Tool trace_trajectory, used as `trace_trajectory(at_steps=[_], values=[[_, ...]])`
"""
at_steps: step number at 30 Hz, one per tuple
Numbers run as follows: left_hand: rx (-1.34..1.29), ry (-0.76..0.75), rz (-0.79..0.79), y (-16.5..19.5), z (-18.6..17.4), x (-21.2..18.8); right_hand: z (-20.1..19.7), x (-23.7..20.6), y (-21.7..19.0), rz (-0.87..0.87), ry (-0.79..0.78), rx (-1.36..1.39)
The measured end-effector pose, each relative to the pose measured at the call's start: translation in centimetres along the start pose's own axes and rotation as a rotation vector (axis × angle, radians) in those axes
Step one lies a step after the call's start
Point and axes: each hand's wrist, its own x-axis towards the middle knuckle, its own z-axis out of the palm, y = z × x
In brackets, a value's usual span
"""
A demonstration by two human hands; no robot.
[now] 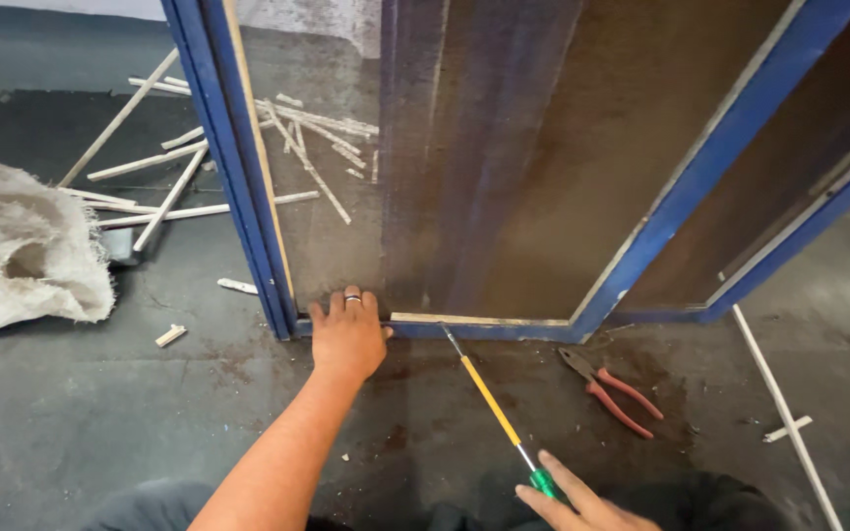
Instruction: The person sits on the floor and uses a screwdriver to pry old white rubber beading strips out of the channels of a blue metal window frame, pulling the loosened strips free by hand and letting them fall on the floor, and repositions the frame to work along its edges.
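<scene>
The blue frame [248,197], standing upright on the dark floor [100,423] with mesh screen [504,167] stretched across it, is the anchor here. The left hand [348,334] presses flat against its bottom rail near the left corner, fingers spread narrowly over the edge and a ring on one finger, holding nothing. The right hand [582,501], well below the rail at the picture's lower edge, grips the green handle of a long screwdriver [489,398] whose yellow shaft runs up so the tip meets the thin pale strip [474,319] along the rail, just right of the left hand. Red-handled pliers [614,388] lie on the floor just below the rail's right end, untouched. Beyond the frame's left side lie loose wooden strips [179,157] and a burlap sack [22,246]. If the tip skids off the strip under force, it could jab toward the bracing fingers (they sit very close) or tear the mesh; the frame might also tip if the bracing eases. The right hand is cut off by the picture edge, so its grip shows only partly, and whether the tip is under or merely against the strip cannot be told.
</scene>
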Motion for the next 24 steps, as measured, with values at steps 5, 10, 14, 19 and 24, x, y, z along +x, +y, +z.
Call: trace_trajectory(at_steps=[5,10,14,19,24], values=[[0.038,0.005,-0.024,1.5,-0.5,0.1,-6.3,2.8,2.7,0.776,-0.611,-0.066],[-0.193,-0.042,-0.110,2.3,0.3,-0.1,-8.6,5.6,9.0,0.737,-0.370,0.002],[-0.412,0.010,-0.222,1.8,1.3,0.2,-4.5,6.1,11.7,0.725,-0.584,0.075],[-0.479,0.008,-0.272,1.7,2.3,0.6,-0.4,4.7,14.1,0.789,-0.609,0.119],[-0.477,0.027,-0.326,2.3,2.5,0.8,-2.7,2.3,14.7,0.472,-0.193,0.155]])
